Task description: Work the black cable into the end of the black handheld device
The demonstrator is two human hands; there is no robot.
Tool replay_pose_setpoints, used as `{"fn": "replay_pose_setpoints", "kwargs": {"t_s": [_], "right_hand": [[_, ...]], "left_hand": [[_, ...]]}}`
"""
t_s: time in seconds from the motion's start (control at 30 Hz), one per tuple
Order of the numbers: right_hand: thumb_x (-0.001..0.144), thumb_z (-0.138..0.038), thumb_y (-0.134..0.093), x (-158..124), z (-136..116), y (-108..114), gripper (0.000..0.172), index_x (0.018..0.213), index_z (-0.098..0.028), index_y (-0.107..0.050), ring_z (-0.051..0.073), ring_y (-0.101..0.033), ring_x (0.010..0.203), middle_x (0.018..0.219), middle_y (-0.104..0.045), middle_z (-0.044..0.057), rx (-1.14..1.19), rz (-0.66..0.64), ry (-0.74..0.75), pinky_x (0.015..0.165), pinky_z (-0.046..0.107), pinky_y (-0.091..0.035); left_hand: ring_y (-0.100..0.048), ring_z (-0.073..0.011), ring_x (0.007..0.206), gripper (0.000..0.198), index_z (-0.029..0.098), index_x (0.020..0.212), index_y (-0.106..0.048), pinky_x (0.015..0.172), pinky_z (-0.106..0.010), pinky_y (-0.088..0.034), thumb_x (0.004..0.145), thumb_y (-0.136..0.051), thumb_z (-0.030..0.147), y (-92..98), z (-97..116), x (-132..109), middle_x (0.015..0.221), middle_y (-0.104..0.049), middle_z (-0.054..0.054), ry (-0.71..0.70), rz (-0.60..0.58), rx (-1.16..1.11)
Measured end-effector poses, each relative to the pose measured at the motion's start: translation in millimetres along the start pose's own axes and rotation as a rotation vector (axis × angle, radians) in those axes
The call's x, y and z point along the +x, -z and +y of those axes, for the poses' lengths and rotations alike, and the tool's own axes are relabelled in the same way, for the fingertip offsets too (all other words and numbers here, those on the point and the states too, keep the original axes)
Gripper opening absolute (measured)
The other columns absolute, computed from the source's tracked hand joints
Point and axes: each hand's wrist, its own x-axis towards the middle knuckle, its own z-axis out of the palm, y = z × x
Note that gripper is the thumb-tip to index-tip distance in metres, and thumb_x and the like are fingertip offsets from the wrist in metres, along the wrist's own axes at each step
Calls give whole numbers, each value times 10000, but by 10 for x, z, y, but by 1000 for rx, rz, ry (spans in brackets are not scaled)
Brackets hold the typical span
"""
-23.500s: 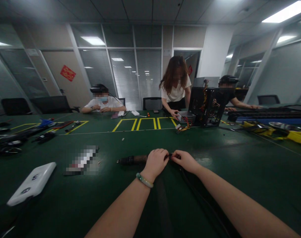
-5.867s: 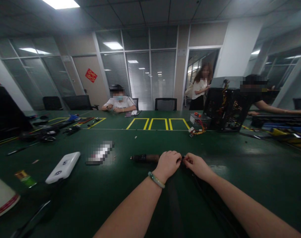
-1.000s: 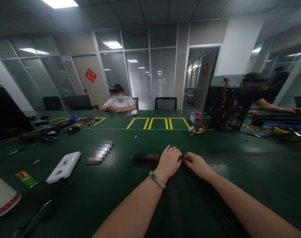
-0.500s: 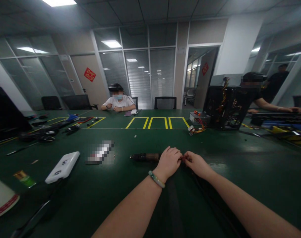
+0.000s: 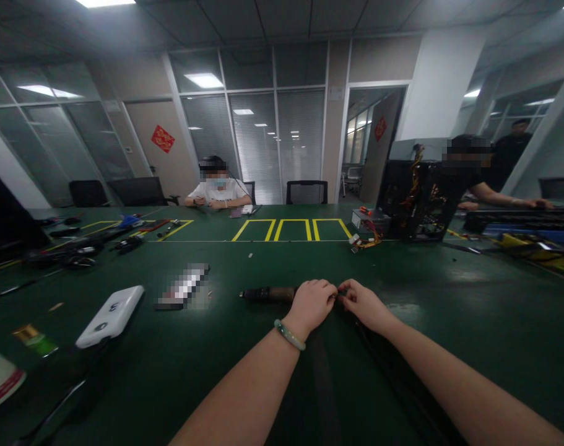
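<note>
A dark, inline electric screwdriver [image 5: 272, 294] lies sideways on the green table, its narrow black tip pointing left. My left hand [image 5: 313, 303], with a jade-coloured bangle at the wrist, is wrapped over the rear part of the screwdriver and hides it. Just beyond its back end, my right hand [image 5: 360, 302] is pinched close to the left fingertips on a small dark piece, perhaps the cord end; the fingers cover most of it. A black cord [image 5: 379, 353] runs from under the right hand toward the front edge.
On the left lie a white power bank [image 5: 111, 316], a blurred-out phone-like object [image 5: 184, 288], a small green bottle [image 5: 35, 339] and a paper cup [image 5: 0, 381]. A power supply [image 5: 369, 221] and an open computer case [image 5: 409, 198] stand at back right. Two co-workers sit across the table.
The view has shifted slightly, so the scene sits a little further left. The right fingers have moved slightly at the screwdriver's back end; the left hand keeps its hold.
</note>
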Motion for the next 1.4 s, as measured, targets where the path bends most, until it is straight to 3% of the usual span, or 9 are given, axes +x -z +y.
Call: {"fn": "replay_pose_setpoints", "kwargs": {"t_s": [0.23, 0.6, 0.93, 1.4], "right_hand": [[853, -303, -538, 0, -18, 12, 223, 1053, -204, -532, 148, -600, 603, 639, -641, -44, 3, -17, -6, 581, 248, -415], [849, -291, -532, 14, 17, 6, 206, 1038, -209, -538, 145, -594, 593, 649, -644, -39, -16, -13, -4, 555, 242, -405], [852, -294, -516, 14, -6, 16, 118, 907, -211, -580, 148, -604, 608, 662, -656, -25, -37, -46, 10, 570, 246, -404], [848, -299, -514, 33, 42, 4, 130, 911, -209, -584, 148, -604, 604, 658, -657, -25, -26, -49, 19, 576, 251, -403]], "left_hand": [[-565, -201, 947, 182, 212, 1034, -579, 835, -341, -432, 864, -575, 278, -4, 17, -6, 989, -619, -30, 51, 9, 2], [-562, -176, 974, 136, 226, 992, -618, 840, -321, -429, 893, -525, 239, 39, 15, -5, 1026, -615, -19, -2, -24, -10], [-563, -183, 944, 100, 221, 967, -585, 829, -324, -431, 890, -528, 247, 48, 29, -6, 976, -616, -18, 30, -15, 5], [-563, -199, 932, 129, 208, 971, -574, 835, -335, -429, 872, -561, 289, 35, 23, -10, 964, -614, -32, 57, -6, -6]]}}
